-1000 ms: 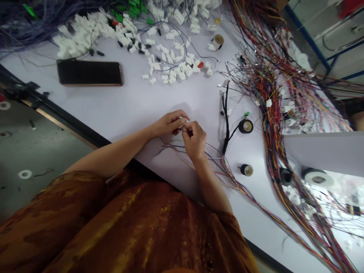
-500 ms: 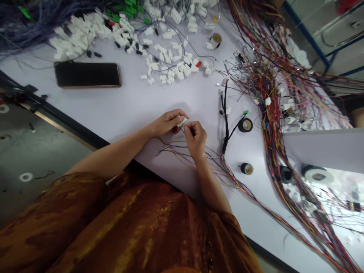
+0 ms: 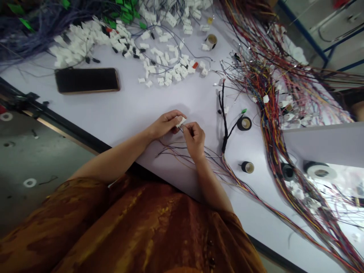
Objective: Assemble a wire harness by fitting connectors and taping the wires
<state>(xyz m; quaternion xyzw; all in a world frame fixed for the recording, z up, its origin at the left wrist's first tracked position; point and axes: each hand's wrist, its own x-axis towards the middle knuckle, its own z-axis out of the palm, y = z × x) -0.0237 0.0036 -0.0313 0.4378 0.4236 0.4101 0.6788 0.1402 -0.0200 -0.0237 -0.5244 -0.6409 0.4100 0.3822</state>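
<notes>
Right hand (image 3: 195, 139) eased back, baring white connector (image 3: 181, 121) slanting up-right.

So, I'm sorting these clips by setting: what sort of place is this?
Probably a wire-harness assembly bench: heaps of white connector housings, bundles of coloured wires, black tape rolls; the left hand holds a small connector, the right hand a wire.

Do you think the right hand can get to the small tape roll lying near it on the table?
Probably yes. The small tape roll lies just right of the right hand, with only thin loose wires flat on the table between. That hand is busy pinching a wire, though.
</notes>
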